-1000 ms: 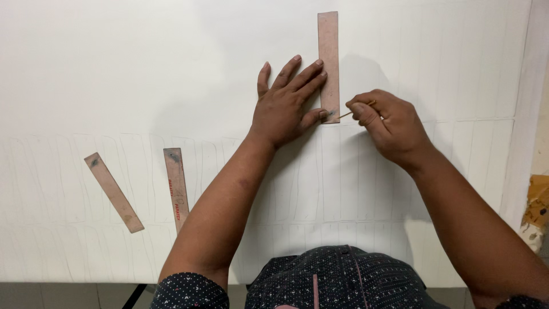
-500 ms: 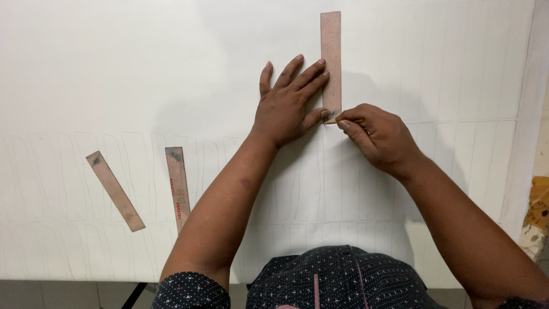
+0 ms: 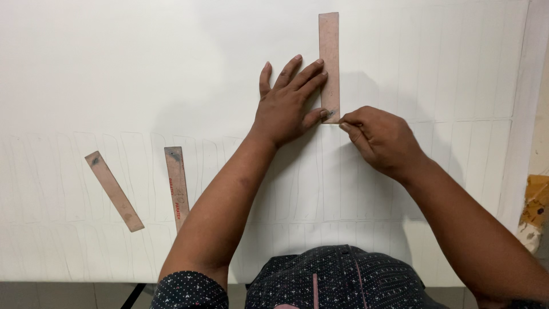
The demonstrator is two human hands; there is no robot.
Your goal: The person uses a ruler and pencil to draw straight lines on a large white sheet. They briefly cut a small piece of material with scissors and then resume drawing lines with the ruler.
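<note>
Since a second ago my right hand (image 3: 380,140) has slid in to the ruler's (image 3: 329,57) lower end, fingers pinched shut on something too small to make out. Head view: my left hand (image 3: 286,106) lies flat, fingers spread, pressing the upright ruler onto the white sheet (image 3: 114,68). Two more rulers (image 3: 177,186) lie well apart, left.
</note>
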